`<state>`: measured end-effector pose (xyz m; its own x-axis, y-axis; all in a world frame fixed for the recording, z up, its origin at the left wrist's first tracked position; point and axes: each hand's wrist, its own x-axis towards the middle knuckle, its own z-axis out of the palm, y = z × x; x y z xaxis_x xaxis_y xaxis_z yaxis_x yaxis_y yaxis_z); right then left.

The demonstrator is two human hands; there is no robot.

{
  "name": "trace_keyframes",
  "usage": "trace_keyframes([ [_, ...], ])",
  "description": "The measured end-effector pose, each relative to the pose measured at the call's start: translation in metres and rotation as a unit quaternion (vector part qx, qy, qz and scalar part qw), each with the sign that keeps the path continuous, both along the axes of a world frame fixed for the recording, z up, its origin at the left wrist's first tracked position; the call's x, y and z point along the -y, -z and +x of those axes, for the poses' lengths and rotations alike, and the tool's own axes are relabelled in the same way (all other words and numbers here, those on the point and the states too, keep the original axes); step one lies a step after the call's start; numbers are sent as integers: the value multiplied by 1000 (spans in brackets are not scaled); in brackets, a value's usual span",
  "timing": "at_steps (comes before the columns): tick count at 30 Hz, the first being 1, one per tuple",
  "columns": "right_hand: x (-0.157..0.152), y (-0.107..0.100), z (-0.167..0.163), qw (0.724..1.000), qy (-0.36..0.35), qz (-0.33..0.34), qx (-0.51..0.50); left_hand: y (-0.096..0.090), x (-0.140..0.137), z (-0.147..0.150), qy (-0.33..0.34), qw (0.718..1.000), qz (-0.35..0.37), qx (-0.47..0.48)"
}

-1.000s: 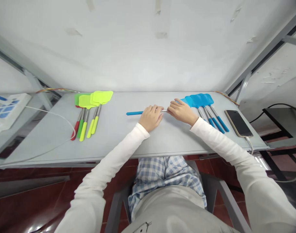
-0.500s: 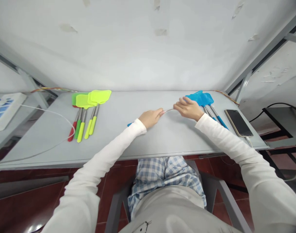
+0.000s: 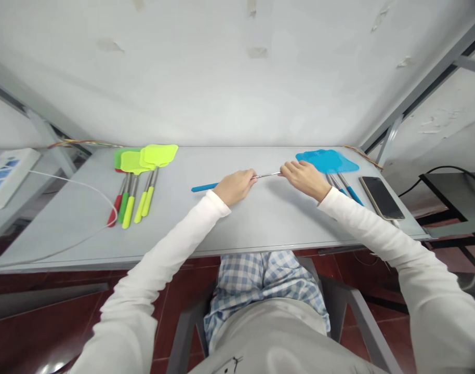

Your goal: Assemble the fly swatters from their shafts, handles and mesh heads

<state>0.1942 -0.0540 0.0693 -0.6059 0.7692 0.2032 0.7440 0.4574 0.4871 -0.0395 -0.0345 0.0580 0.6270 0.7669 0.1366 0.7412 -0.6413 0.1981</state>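
Note:
A blue fly swatter with a thin metal telescopic rod [image 3: 267, 175] stretches between my hands over the table. My left hand [image 3: 235, 186] is closed round it, and its blue handle [image 3: 205, 187] sticks out to the left. My right hand [image 3: 304, 179] pinches the rod's other end. Just beyond that hand is a blue mesh head [image 3: 342, 162], overlapping other blue heads; which head belongs to the held swatter is partly hidden. Several blue swatters with blue handles [image 3: 354, 196] lie beside my right hand.
Left on the grey table [image 3: 175, 234] lie several yellow-green swatters [image 3: 158, 155], plus a green handle [image 3: 123, 207] and a red handle [image 3: 113, 210]. A phone [image 3: 381, 197] with a cable rests at the right. A white cable [image 3: 85, 188] crosses the left side. A wall [image 3: 237, 104] stands behind.
My hands have moved apart, baring more of the rod. The left hand shifted left, and more of the blue handle shows. A broad blue head now shows beyond my right hand.

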Motion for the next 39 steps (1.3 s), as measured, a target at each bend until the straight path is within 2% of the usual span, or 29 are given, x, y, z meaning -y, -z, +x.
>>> trace_keyframes([
  [4, 5, -2, -20, 997, 34, -72, -19, -1, 7, 16, -6, 997, 70, -37],
  [9, 2, -1, -21, 993, 51, -108, -15, 3, 5, 18, -63, 990, 54, -112],
  [17, -9, 4, 25, 996, 45, -66, -45, 5, -3, -13, -87, 982, 29, -166],
  [22, -16, 6, 48, 995, 78, -43, -45, 6, -16, -33, -99, 979, 31, -175],
  [26, -22, 10, 56, 992, 111, -40, -45, 9, -27, -45, -106, 979, 32, -170],
  [32, -29, 17, 59, 992, 113, -46, -41, 14, -32, -50, -121, 978, 28, -168],
  [39, -35, 18, 65, 993, 97, -14, -70, 1, -37, -47, -91, 991, -8, -98],
])
